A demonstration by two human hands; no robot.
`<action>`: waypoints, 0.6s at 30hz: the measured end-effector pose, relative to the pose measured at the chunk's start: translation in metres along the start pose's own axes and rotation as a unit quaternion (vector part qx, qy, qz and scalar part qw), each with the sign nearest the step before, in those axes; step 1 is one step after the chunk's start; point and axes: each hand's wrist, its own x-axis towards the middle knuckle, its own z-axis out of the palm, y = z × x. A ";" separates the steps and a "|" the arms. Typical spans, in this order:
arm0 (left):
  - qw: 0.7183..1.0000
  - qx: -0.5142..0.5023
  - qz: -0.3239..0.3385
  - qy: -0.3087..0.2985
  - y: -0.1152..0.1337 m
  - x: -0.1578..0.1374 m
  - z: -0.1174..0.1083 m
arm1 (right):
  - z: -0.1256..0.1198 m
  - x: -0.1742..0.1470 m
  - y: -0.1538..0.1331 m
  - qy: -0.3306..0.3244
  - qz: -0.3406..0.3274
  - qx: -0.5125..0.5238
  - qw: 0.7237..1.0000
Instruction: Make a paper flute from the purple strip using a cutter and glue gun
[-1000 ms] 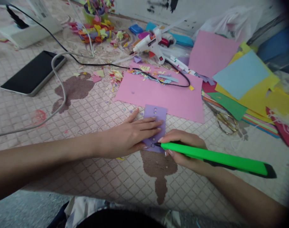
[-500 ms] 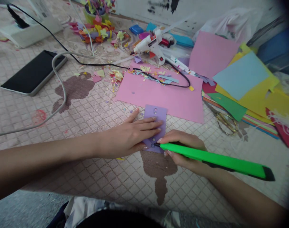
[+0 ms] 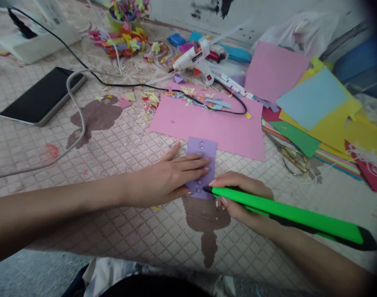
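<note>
A small purple craft sheet [image 3: 209,175] lies on the patterned cloth, its far edge over a pink sheet. It has small round holes near its top and bottom, and a circle shows near the bottom edge. My left hand [image 3: 173,175] rests flat on the sheet with its fingers stretched across the middle and hiding part of it. In my right hand [image 3: 242,196] is a green utility knife [image 3: 287,212] with a black end, gripped near its front. Its dark tip is just right of the bottom circle; whether it touches the sheet I cannot tell.
Beyond the hands lies a pink sheet [image 3: 219,128] with paper scraps and a black cable. A white glue gun [image 3: 196,62] lies behind it. Gold-handled scissors [image 3: 295,161] and stacked coloured sheets [image 3: 315,99] are at right. A dark-screened phone [image 3: 43,97] and a power strip [image 3: 36,43] are at left.
The knife's tip has shifted slightly right, off the bottom circle, and its rear end has swung lower and further right. My left hand stays in place on the purple sheet.
</note>
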 end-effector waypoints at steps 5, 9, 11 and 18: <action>1.000 0.002 -0.001 0.000 0.000 -0.001 0.000 | 0.001 0.002 -0.001 -0.014 -0.019 -0.012 1.000; 1.000 0.001 0.002 -0.001 -0.001 -0.001 0.000 | 0.001 0.004 -0.003 -0.017 -0.019 -0.008 1.000; 1.000 0.000 0.001 -0.003 -0.001 -0.001 0.000 | 0.001 0.004 -0.004 -0.019 -0.022 -0.011 1.000; 1.000 -0.003 -0.003 0.001 0.000 -0.001 0.000 | 0.000 0.005 -0.005 -0.018 -0.027 -0.020 0.999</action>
